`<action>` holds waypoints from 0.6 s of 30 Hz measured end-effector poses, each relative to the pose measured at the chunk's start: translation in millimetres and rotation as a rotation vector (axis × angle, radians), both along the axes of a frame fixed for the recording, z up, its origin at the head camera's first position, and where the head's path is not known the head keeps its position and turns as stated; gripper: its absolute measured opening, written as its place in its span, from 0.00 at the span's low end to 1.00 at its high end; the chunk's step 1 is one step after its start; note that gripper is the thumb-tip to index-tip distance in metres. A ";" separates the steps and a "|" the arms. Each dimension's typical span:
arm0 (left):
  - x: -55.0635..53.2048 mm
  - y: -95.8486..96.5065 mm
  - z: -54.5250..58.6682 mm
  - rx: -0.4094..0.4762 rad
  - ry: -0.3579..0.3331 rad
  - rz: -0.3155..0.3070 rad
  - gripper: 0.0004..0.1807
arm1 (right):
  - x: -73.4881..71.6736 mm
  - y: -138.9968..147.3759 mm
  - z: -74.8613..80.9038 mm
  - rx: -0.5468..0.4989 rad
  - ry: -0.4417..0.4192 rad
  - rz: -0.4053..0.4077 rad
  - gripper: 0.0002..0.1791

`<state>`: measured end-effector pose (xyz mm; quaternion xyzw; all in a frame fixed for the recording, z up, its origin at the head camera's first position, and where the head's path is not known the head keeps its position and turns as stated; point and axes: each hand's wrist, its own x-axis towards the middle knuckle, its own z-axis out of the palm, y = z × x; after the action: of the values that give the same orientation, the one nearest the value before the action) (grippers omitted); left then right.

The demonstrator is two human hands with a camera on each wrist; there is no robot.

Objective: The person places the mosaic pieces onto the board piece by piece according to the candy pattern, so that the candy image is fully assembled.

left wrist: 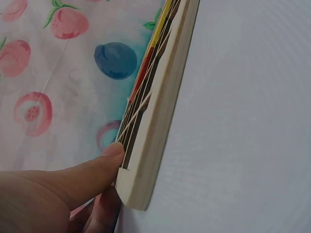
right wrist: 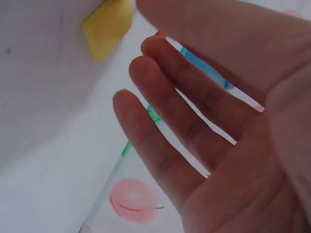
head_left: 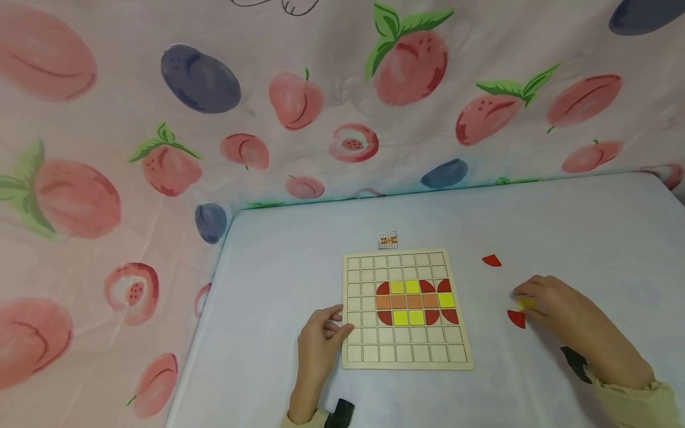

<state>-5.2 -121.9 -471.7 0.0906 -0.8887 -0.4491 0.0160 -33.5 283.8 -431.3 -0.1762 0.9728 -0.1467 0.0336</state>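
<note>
A square wooden grid board [head_left: 369,336] lies on the table, with red rounded, yellow square and orange square pieces set in its middle rows. At the board's left edge, my left hand [head_left: 319,342] pinches the rim, the thumb [left wrist: 104,165] on top in the left wrist view. My right hand [head_left: 562,309] hovers at the right over a loose yellow piece [head_left: 527,303]. In the right wrist view its fingers are spread and loosely bent, with the yellow piece [right wrist: 108,29] near the thumb. A red quarter-round piece [head_left: 516,319] lies just beside that hand.
Another red quarter-round piece [head_left: 492,260] rests farther back on the white table [head_left: 267,285]. Behind the board is a small pattern card [head_left: 387,240]. A fruit-printed cloth [head_left: 321,53] hangs along the back and left of the table.
</note>
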 end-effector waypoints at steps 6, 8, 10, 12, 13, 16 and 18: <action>-0.2 0.0 0.0 0.001 -0.004 0.002 0.22 | -3.0 5.4 -4.1 0.040 -0.066 -0.042 0.18; -0.4 0.2 0.3 0.004 -0.006 0.001 0.22 | -3.8 7.0 -5.1 0.036 -0.085 -0.045 0.17; -0.4 0.4 0.8 0.004 -0.006 0.000 0.22 | -4.1 7.6 -5.3 0.030 -0.091 -0.045 0.17; -0.2 0.6 1.1 0.004 -0.005 0.000 0.22 | -4.2 8.7 -6.2 0.017 -0.068 -0.031 0.16; 0.0 0.6 1.3 0.003 -0.005 0.000 0.22 | -4.2 9.1 -6.5 0.009 -0.054 -0.024 0.16; 0.3 0.4 1.7 -0.003 -0.004 0.002 0.22 | -4.4 9.4 -6.5 -0.009 -0.022 -0.012 0.17; 0.4 0.2 1.8 -0.004 -0.004 0.002 0.22 | -4.8 8.9 -5.9 -0.017 -0.018 -0.016 0.17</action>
<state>-4.8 -121.7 -469.9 0.0924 -0.8895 -0.4473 0.0148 -38.3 292.7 -437.2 -0.1676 0.9725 -0.1567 0.0396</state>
